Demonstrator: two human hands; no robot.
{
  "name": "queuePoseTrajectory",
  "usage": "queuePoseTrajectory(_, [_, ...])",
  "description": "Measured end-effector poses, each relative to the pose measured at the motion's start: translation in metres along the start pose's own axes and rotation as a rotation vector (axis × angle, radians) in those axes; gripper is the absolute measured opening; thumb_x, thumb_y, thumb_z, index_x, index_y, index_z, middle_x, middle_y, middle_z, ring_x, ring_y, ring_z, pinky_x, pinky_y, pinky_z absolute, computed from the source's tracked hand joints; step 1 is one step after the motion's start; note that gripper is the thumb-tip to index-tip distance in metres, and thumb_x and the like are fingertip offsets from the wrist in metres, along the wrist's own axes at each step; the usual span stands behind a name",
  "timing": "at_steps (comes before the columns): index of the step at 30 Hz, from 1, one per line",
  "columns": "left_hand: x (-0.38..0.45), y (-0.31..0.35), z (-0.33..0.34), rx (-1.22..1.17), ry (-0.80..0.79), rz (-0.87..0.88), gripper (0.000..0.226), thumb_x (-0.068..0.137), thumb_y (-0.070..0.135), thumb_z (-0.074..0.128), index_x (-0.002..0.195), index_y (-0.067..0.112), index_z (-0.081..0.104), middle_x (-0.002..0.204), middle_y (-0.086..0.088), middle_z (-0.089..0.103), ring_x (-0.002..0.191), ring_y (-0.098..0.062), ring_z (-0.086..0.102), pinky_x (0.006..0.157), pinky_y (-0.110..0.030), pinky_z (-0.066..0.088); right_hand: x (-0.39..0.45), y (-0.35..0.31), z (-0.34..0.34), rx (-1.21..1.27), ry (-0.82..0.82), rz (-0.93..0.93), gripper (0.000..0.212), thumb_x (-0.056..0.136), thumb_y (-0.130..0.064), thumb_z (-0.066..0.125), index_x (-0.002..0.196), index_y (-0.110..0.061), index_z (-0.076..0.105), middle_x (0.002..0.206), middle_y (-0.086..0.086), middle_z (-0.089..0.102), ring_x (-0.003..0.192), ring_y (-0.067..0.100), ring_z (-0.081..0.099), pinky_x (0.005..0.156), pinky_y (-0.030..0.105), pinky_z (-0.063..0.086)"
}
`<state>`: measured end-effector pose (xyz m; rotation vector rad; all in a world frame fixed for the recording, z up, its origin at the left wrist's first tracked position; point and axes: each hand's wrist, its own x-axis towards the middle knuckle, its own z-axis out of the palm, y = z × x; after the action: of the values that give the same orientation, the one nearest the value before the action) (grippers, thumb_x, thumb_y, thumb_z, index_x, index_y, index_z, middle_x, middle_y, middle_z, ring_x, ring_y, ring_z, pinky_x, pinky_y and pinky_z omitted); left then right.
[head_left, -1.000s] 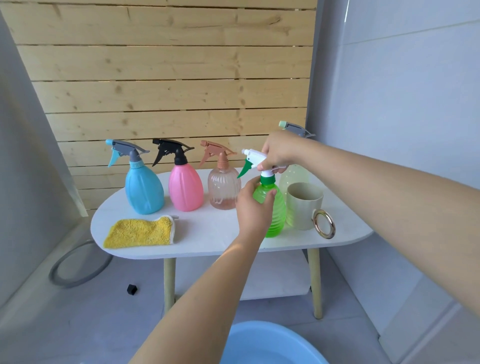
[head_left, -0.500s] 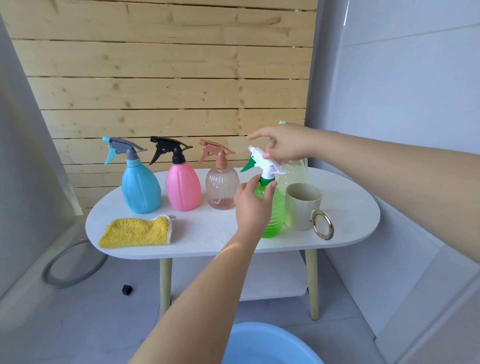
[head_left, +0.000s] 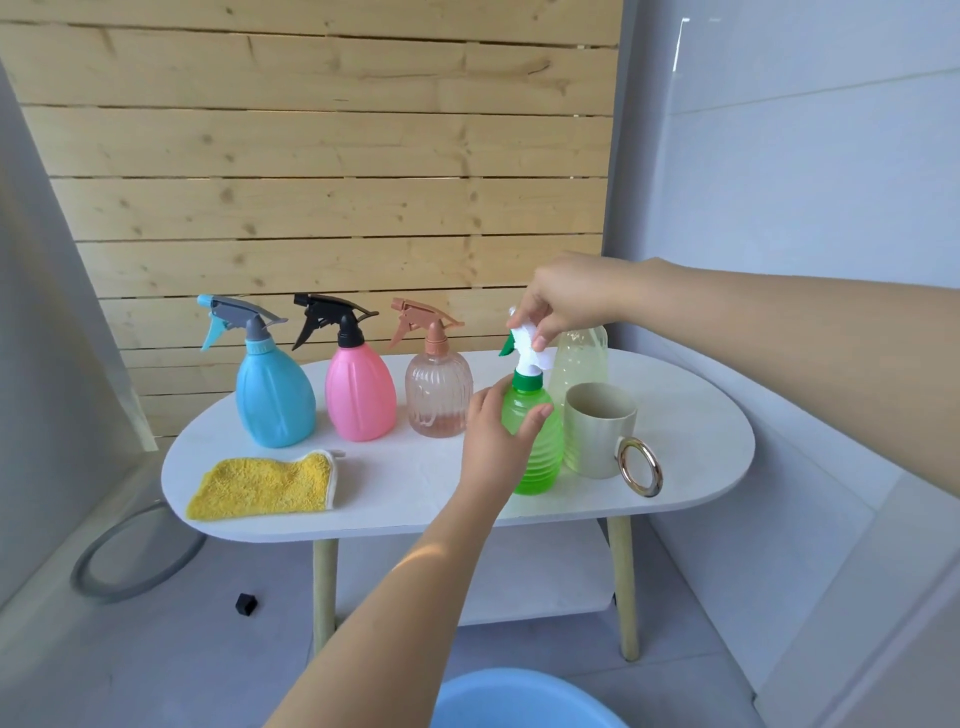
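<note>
Left hand (head_left: 496, 436) grips the green bottle (head_left: 540, 447) near the surface's (head_left: 415, 493) front edge, and right hand (head_left: 566, 296) pinches its white spray head (head_left: 527, 349). Probably best to keep the body planted and twist straight.

Mug (head_left: 597, 431) and pale bottle (head_left: 579, 358) crowd green bottle (head_left: 540, 447) rightward; front open.
</note>
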<state>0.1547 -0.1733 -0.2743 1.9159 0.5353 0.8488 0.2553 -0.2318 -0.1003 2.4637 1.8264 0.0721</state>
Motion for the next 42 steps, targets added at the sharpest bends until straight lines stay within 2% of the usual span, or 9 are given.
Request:
queuePoseTrajectory(3, [-0.003, -0.002, 0.001, -0.054, 0.017, -0.017, 0.055, 0.086, 0.036, 0.067, 0.135, 0.021, 0.047, 0.127, 0.005, 0.047, 0.111, 0.0, 0.039, 0.089, -0.013, 0.027, 0.004, 0.003, 0.005, 0.003, 0.057, 0.062, 0.033, 0.078, -0.047, 0.07, 0.094, -0.019, 0.076, 0.062, -0.005, 0.052, 0.063, 0.014, 0.047, 0.051, 0.026, 0.032])
queuePoseTrajectory(8, [-0.005, -0.005, 0.004, -0.111, 0.044, -0.061, 0.058, 0.083, 0.038, 0.07, 0.134, 0.022, 0.048, 0.126, 0.005, 0.053, 0.117, -0.009, 0.047, 0.097, -0.024, 0.037, 0.001, 0.001, 0.013, 0.053, 0.104, 0.243, 0.045, 0.078, -0.061, 0.062, 0.068, -0.018, 0.066, 0.054, -0.003, 0.05, 0.064, 0.018, 0.048, 0.05, 0.025, 0.028])
queuePoseTrajectory(17, [-0.01, -0.013, 0.0, -0.044, -0.033, 0.005, 0.074, 0.079, 0.032, 0.076, 0.142, 0.023, 0.037, 0.139, 0.007, 0.042, 0.121, 0.002, 0.035, 0.096, -0.012, 0.025, -0.008, -0.014, 0.013, 0.313, 0.054, 0.166, 0.017, 0.09, -0.029, 0.061, 0.1, -0.021, 0.071, 0.045, -0.005, 0.056, 0.043, 0.012, 0.059, 0.054, 0.021, 0.05])
queuePoseTrajectory(22, [-0.012, -0.016, -0.001, -0.066, -0.06, -0.006, 0.079, 0.076, 0.03, 0.078, 0.142, 0.027, 0.035, 0.14, 0.007, 0.039, 0.114, 0.006, 0.033, 0.095, -0.013, 0.025, -0.011, 0.002, -0.001, 0.731, -0.317, 0.187, 0.034, 0.098, -0.008, 0.048, 0.131, -0.01, 0.053, 0.089, 0.014, 0.06, 0.074, 0.019, 0.06, 0.065, 0.021, 0.056])
queuePoseTrajectory(25, [-0.012, -0.016, -0.002, -0.066, -0.071, -0.005, 0.079, 0.076, 0.03, 0.078, 0.141, 0.029, 0.034, 0.14, 0.007, 0.039, 0.115, 0.005, 0.032, 0.096, -0.014, 0.025, -0.013, 0.008, 0.001, 0.838, -0.451, 0.172, 0.045, 0.098, 0.002, 0.04, 0.14, -0.012, 0.041, 0.11, 0.008, 0.053, 0.089, 0.014, 0.055, 0.067, 0.017, 0.052])
queuePoseTrajectory(32, [-0.012, -0.017, -0.002, -0.062, -0.073, -0.007, 0.08, 0.076, 0.029, 0.079, 0.142, 0.026, 0.034, 0.14, 0.006, 0.039, 0.123, -0.001, 0.035, 0.098, -0.016, 0.026, -0.015, 0.01, 0.003, 0.982, -0.465, 0.17, 0.047, 0.096, 0.0, 0.044, 0.141, -0.01, 0.037, 0.124, 0.015, 0.051, 0.092, 0.017, 0.059, 0.071, 0.018, 0.055])
queuePoseTrajectory(36, [-0.012, -0.016, -0.002, -0.062, -0.075, -0.022, 0.082, 0.076, 0.03, 0.079, 0.143, 0.025, 0.033, 0.137, 0.007, 0.039, 0.121, -0.002, 0.036, 0.098, -0.016, 0.026, -0.011, -0.016, 0.001, 0.693, -0.252, 0.224, 0.04, 0.087, -0.033, 0.064, 0.108, 0.001, 0.06, 0.083, 0.014, 0.063, 0.065, 0.019, 0.062, 0.055, 0.021, 0.054])
queuePoseTrajectory(39, [-0.013, -0.015, -0.003, -0.065, -0.09, -0.037, 0.082, 0.077, 0.031, 0.077, 0.145, 0.026, 0.032, 0.132, 0.008, 0.038, 0.116, 0.0, 0.035, 0.096, -0.016, 0.027, -0.007, -0.027, 0.004, 0.215, -0.1, 0.27, 0.067, 0.079, -0.068, 0.053, 0.095, -0.003, 0.063, 0.071, 0.008, 0.057, 0.058, 0.02, 0.052, 0.053, 0.023, 0.041])
queuePoseTrajectory(42, [-0.012, -0.016, -0.002, -0.05, -0.082, -0.026, 0.084, 0.076, 0.032, 0.078, 0.145, 0.026, 0.031, 0.139, 0.006, 0.038, 0.126, -0.003, 0.034, 0.098, -0.016, 0.026, -0.002, -0.03, 0.01, 0.142, -0.002, 0.296, 0.069, 0.077, -0.075, 0.048, 0.074, -0.007, 0.057, 0.063, 0.009, 0.055, 0.06, 0.022, 0.051, 0.054, 0.024, 0.037])
